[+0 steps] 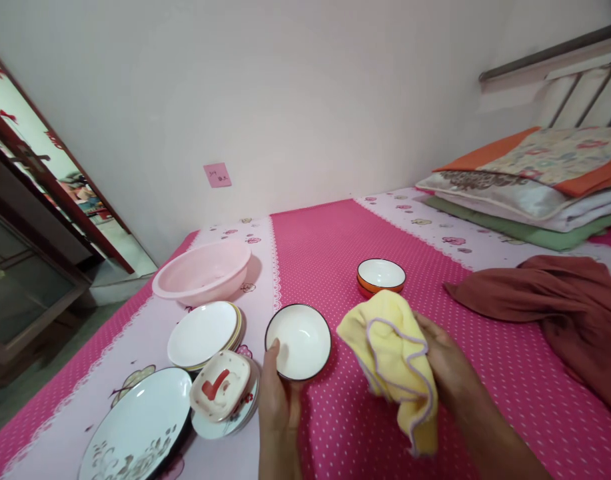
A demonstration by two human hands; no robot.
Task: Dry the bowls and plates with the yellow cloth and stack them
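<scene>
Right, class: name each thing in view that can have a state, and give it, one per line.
White bowl: held in left hand, tilted
Yellow cloth: bunched, held in right hand
Orange bowls: stacked, upright
White plate: face up, topmost in its stack
Patterned plate: face up
Square dish: face up
Pink basin: upright
Maroon cloth: crumpled
Pillows: piled
Door: open

Left grip (pixel 278 393) clasping, thumb (pixel 272 357) uppermost; right grip (pixel 441 357) (forearm (pixel 495 427) slanting) curled.

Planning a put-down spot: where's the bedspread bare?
Free: pink bedspread behind the held white bowl, between pink basin and stacked bowls, back to the wall. Smaller: between those bowls and the maroon cloth. Crowded: left foreground, with stacked plates, square dish and floral platter.
</scene>
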